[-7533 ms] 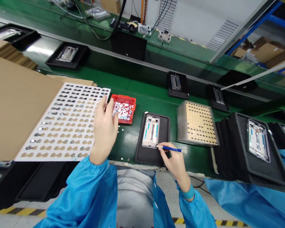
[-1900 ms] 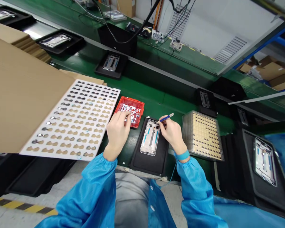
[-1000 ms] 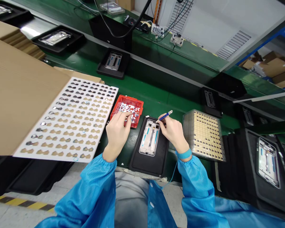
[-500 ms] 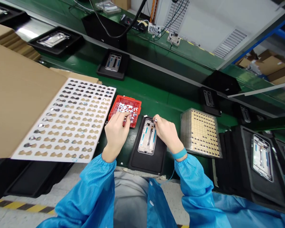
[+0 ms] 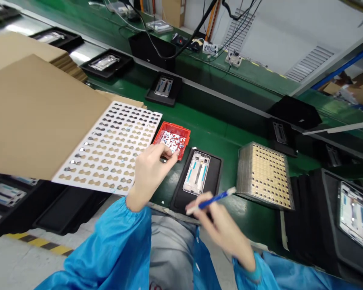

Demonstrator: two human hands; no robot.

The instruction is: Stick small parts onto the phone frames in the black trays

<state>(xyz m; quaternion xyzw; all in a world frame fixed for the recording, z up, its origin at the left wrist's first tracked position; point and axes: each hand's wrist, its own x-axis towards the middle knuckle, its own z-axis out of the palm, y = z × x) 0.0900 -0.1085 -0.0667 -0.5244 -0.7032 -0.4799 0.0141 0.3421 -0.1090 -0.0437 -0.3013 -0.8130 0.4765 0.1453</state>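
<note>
One phone frame [image 5: 197, 172] lies lengthwise in one black tray [image 5: 212, 179] on the green tabletop [image 5: 226, 137], directly ahead of the person. One small red bin [image 5: 184, 134] of tiny loose parts stands just left of that tray, and one white sheet [image 5: 110, 149] punched with rows of cut-outs lies on brown cardboard [image 5: 39, 117] further left. One stack of perforated gold-coloured plates [image 5: 264, 175] sits to the right of the tray. On the belt behind, three more black trays with frames are plainly visible, at [image 5: 106, 63], [image 5: 164, 87] and [image 5: 280, 132]; another large tray with a frame [image 5: 352, 212] rests at the far right. The left hand [image 5: 149, 169] reaches forward, palm down, its fingertips curled at the near rim of the red bin; whether they pinch a part cannot be told. The right hand [image 5: 222, 227] is drawn back toward the body, below the near edge of the tray and blurred, its fingers closed on one blue pen-like tool [image 5: 213, 199] that slants up to the right, with its pale end toward the plate stack. The tool is clear of the phone frame. Both forearms wear blue sleeves.
</note>
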